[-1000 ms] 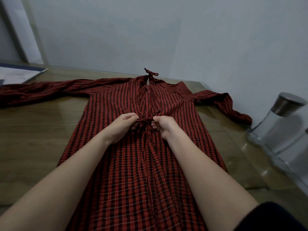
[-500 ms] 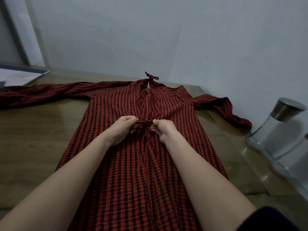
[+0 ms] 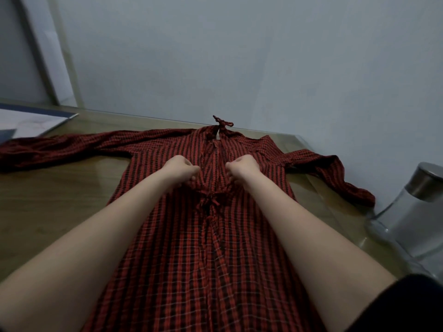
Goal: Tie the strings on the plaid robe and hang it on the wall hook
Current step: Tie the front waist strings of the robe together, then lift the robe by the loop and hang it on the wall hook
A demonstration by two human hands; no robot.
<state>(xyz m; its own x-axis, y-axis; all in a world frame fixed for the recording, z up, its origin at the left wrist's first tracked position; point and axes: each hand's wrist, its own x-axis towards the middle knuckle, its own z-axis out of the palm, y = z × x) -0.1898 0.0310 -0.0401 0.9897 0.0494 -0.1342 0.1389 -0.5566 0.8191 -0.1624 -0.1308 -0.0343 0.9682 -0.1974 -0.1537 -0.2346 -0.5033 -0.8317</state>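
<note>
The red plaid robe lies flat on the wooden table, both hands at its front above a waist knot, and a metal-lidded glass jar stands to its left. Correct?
Not quite: the glass jar stands right of the robe, as the head view shows. The rest holds.

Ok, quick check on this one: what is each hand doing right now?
Left hand: fingers curled, pinching the plaid robe fabric just above the waist knot.
Right hand: fingers curled, pinching the robe fabric opposite.
</note>
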